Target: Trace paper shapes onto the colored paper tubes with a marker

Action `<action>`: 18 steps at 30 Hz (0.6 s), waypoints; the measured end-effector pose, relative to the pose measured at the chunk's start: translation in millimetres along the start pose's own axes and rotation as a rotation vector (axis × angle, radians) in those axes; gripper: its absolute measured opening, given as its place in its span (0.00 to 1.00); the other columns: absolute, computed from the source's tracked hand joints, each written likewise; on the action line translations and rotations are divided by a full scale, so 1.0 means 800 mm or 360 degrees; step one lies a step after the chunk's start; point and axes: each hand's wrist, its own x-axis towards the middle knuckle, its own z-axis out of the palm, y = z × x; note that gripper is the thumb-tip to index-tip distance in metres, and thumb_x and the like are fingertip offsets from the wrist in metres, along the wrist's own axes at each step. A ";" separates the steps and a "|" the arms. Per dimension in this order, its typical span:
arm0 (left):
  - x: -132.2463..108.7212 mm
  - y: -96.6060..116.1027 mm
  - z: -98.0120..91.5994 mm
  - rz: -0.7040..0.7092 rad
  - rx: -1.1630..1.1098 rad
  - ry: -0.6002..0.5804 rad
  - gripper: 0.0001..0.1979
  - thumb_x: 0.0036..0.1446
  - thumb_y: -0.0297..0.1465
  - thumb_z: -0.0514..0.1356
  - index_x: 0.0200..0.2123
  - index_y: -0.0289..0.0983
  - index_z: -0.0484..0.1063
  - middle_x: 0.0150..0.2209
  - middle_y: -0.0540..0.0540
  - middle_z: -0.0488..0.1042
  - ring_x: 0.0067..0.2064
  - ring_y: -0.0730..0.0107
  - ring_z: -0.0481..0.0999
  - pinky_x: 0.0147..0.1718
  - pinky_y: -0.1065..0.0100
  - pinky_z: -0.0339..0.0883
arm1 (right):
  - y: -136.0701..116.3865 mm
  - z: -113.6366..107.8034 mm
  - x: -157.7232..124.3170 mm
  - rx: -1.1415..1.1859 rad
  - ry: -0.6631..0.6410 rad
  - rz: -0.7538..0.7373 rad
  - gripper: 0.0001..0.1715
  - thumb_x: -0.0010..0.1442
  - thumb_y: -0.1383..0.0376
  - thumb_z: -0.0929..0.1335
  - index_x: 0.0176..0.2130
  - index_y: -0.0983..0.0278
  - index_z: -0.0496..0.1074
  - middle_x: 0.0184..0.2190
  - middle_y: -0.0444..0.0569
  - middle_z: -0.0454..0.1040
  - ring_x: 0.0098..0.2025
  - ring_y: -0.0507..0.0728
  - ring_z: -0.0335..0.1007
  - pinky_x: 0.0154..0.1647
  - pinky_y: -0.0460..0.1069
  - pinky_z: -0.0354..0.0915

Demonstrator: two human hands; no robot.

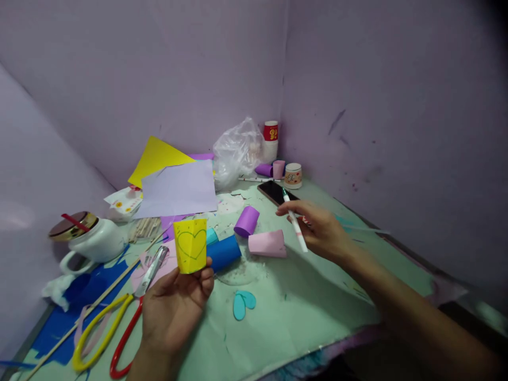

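My left hand (180, 304) holds up a small yellow paper cup (191, 246) by its lower end, with a heart outlined in green on its side. Between the fingers of my right hand (321, 227) is a white marker (296, 225), its green tip pointing up and away from the cup. Beyond the yellow cup lie a blue paper tube (225, 254), a purple paper tube (246, 221) and a pink paper tube (267, 243). A turquoise paper heart (243, 304) rests flat on the table in front of them.
Scissors (138, 301) with yellow and red handles and a long wooden stick (115, 283) lie at the left, near a white mug (97, 243). Paper sheets (178, 185), a plastic bag (238, 151), a phone (273, 191) and paper cups (293, 175) are at the back by the walls.
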 end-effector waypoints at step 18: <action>0.020 0.016 -0.006 0.0547 0.0389 0.0143 0.16 0.42 0.19 0.61 0.38 0.31 0.75 0.31 0.41 0.78 0.26 0.67 0.76 0.22 0.72 0.72 | 0.020 -0.025 0.039 -0.0641 -0.0555 0.0592 0.09 0.59 0.58 0.66 0.34 0.60 0.68 0.21 0.45 0.72 0.21 0.54 0.64 0.21 0.46 0.50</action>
